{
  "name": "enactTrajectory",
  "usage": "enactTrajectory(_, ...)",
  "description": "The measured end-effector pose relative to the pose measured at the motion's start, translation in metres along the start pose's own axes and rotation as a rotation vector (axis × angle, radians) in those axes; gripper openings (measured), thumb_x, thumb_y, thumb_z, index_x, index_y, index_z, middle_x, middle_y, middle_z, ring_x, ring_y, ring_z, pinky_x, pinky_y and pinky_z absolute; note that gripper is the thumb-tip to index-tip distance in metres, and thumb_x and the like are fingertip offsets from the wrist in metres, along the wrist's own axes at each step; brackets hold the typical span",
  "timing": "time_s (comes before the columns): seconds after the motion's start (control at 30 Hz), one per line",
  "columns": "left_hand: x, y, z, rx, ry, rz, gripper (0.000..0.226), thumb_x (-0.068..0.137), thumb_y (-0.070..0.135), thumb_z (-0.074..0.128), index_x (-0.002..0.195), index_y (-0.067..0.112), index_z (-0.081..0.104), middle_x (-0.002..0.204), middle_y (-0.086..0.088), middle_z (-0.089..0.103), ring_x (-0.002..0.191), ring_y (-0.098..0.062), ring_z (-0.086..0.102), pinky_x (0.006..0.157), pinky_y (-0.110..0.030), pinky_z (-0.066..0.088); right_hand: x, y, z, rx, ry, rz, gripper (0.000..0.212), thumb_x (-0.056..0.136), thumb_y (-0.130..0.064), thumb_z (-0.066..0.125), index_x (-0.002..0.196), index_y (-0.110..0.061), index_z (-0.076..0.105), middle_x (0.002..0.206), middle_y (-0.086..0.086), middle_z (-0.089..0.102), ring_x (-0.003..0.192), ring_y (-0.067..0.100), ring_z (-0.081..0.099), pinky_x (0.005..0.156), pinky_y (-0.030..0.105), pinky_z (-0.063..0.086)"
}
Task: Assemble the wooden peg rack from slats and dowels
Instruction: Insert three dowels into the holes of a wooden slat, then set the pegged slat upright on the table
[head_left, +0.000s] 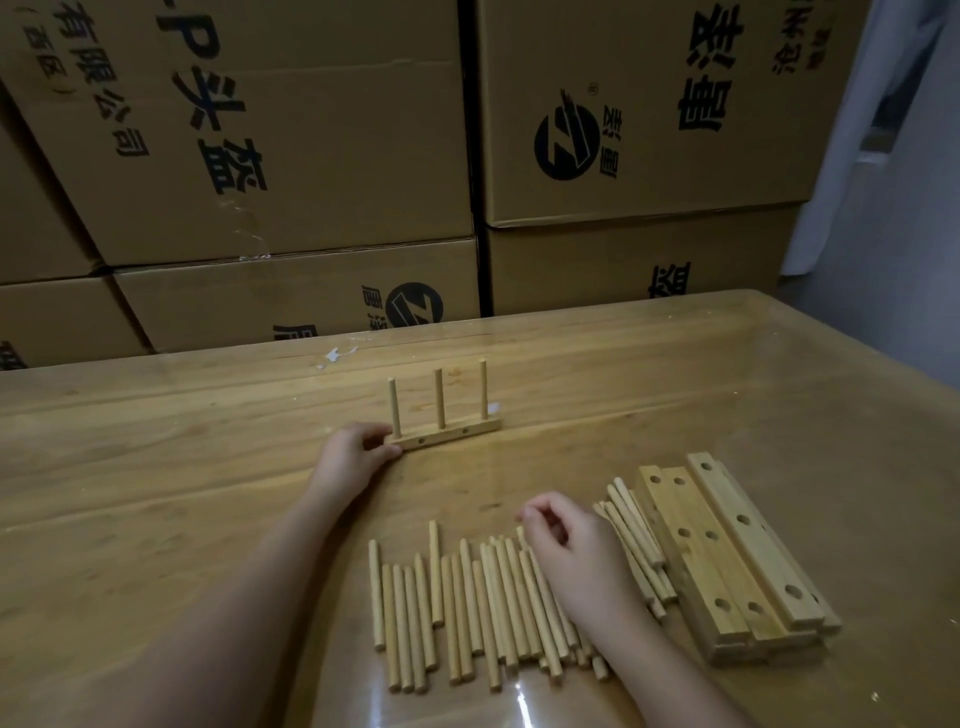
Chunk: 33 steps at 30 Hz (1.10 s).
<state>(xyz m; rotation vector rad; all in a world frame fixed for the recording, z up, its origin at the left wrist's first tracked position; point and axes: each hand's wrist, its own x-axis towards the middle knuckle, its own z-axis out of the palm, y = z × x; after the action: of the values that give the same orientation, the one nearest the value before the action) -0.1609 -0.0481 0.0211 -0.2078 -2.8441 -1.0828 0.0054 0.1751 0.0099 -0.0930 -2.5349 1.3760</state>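
Behind table (156, 467), boxes (311, 156), left grip (353, 457) clamped on slat (447, 437), right grip (571, 551) unclear above dowels (441, 613)

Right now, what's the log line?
left hand: holds slat end | slat: three upright dowels | right hand: curled over loose dowels, grip unclear

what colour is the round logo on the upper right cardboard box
Black round logo on the brown cardboard box, seen in the head view.
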Motion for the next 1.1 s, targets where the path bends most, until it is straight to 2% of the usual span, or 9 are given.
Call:
enactTrajectory(0.23,0.056,-0.003,0.014,0.099,0.009,-0.025,0.04,0.088,0.026,0.066,0.125,0.012,0.061,0.117,-0.01,0.056,0.109,-0.026,0.054,0.095,-0.035,0.042,0.003,0.002,0.003,0.071,0.029,-0.028,0.014,0.09,-0.026,0.054,0.081,-0.029,0.065,0.06,-0.01,0.054,0.052,0.001,0.046,0.046,0.016,0.033)
enactTrajectory(0.37,0.081,-0.006,0.018,0.067,-0.016,-0.063,0.04,0.087,0.025,0.067,0.125,0.012,0.061,0.123,-0.009,0.056,0.11,-0.023,0.055,0.094,-0.033,0.042,0.003,0.002,0.003,0.101,0.035,-0.027,0.015,0.09,-0.025,0.055,0.079,-0.028,0.064,0.06,-0.016,0.054,0.052,0.001,0.045,0.047,0.015,0.031)
enactTrajectory(0.47,0.096,-0.006,0.018,0.03,-0.023,-0.089,0.04,0.087,0.022,0.069,0.125,0.011,0.062,0.123,-0.008,0.061,0.099,-0.017,0.057,0.087,-0.03,0.043,0.002,0.0,0.003,0.108,0.035,-0.03,0.014,0.09,-0.023,0.055,0.08,-0.027,0.065,0.064,-0.024,0.055,0.055,0.0,0.048,0.048,0.013,0.032)
enactTrajectory(0.57,0.107,-0.006,0.02,-0.002,-0.045,-0.127,0.042,0.087,0.021,0.068,0.127,0.011,0.06,0.121,-0.007,0.063,0.094,-0.013,0.054,0.086,-0.03,0.043,0.001,-0.001,0.002,0.099,0.034,-0.044,0.015,0.09,-0.022,0.055,0.08,-0.027,0.065,0.063,-0.024,0.054,0.056,0.0,0.049,0.049,0.012,0.032)
enactTrajectory(0.8,0.125,-0.003,0.025,-0.072,-0.022,-0.18,0.043,0.088,0.018,0.067,0.129,0.011,0.057,0.125,-0.008,0.061,0.111,-0.022,0.056,0.098,-0.037,0.044,0.002,-0.003,0.002,0.118,0.068,-0.051,0.016,0.087,-0.016,0.058,0.076,-0.023,0.066,0.059,-0.017,0.052,0.056,0.006,0.048,0.051,0.013,0.032)
enactTrajectory(1.1,0.125,-0.001,0.026,-0.054,-0.015,-0.147,0.047,0.087,0.019,0.068,0.132,0.014,0.054,0.125,-0.008,0.06,0.112,-0.023,0.056,0.095,-0.034,0.044,0.003,-0.006,0.001,0.142,0.047,-0.029,0.015,0.087,-0.014,0.058,0.077,-0.021,0.068,0.056,-0.013,0.05,0.054,0.003,0.046,0.051,0.013,0.032)
